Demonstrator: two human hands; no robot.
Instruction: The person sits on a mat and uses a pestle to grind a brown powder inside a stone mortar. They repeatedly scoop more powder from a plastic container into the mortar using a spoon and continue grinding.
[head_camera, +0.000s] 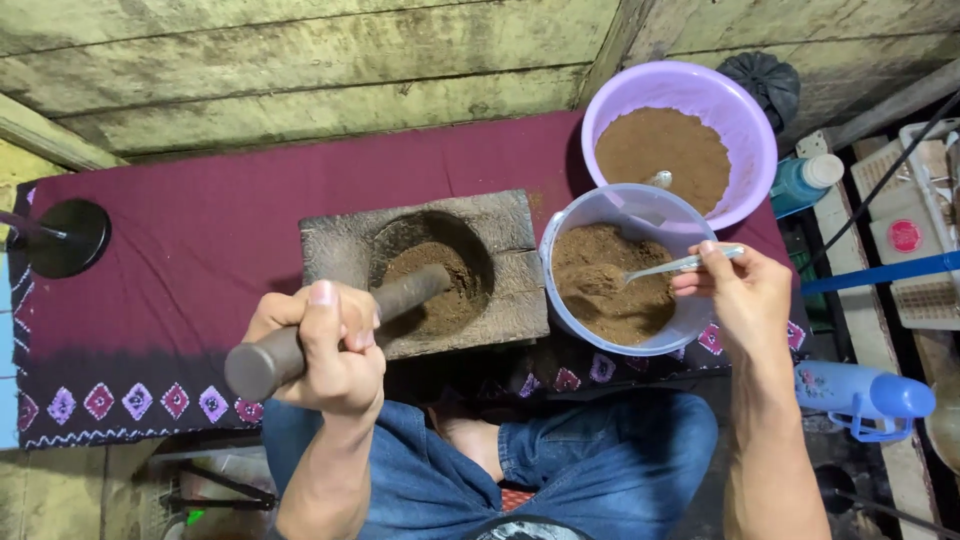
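- Two bare hands are at work over a maroon cloth with a patterned border.
- Left hand: fingers closed in a fist around a dark stone pestle, thumb up along the shaft. The blunt butt end sticks out below and to the left of the fist; the working end runs up and to the right from the fingers into the hollow of a grey stone mortar, where it touches brown powder.
- Right hand: thumb and fingertips pinched on the handle of a metal spoon. The spoon reaches leftward from the fingertips, its bowl down in brown powder inside a pale blue tub (the tub stands just right of the mortar, touching or nearly so).
- Beyond the right fingers, a lilac bowl holds more brown powder, with a small metal handle poking out of it.
- Right of that hand sit a teal bottle and, lower down, a blue bottle.
- Blue jeans show beneath both wrists.
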